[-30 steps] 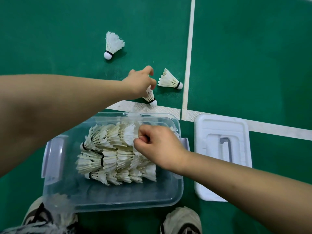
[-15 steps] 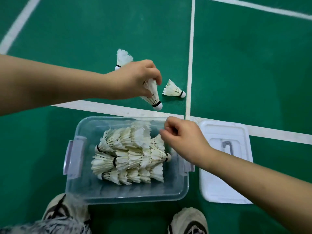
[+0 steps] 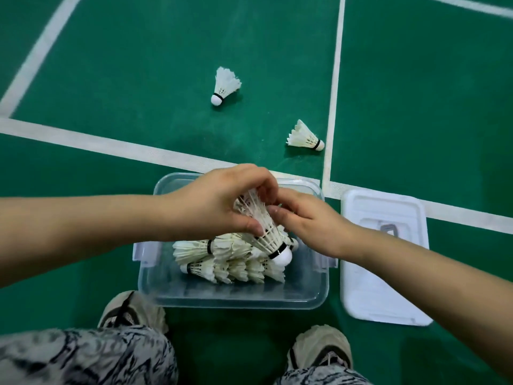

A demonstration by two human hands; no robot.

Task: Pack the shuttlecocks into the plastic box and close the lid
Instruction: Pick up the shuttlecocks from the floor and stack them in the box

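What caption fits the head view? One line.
Left hand holds a shuttlecock over the plastic box, right hand at its feathers; two others lie outside.

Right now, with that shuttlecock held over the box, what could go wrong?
1. The left hand and right hand both grip the shuttlecock by its feathers; squeezing harder could bend them.
2. Pushed in cork-first, it may knock the rows lying in the box askew.
3. A loose shuttlecock and a second shuttlecock by the line lie on the floor outside; fitting the lid now would leave them out.
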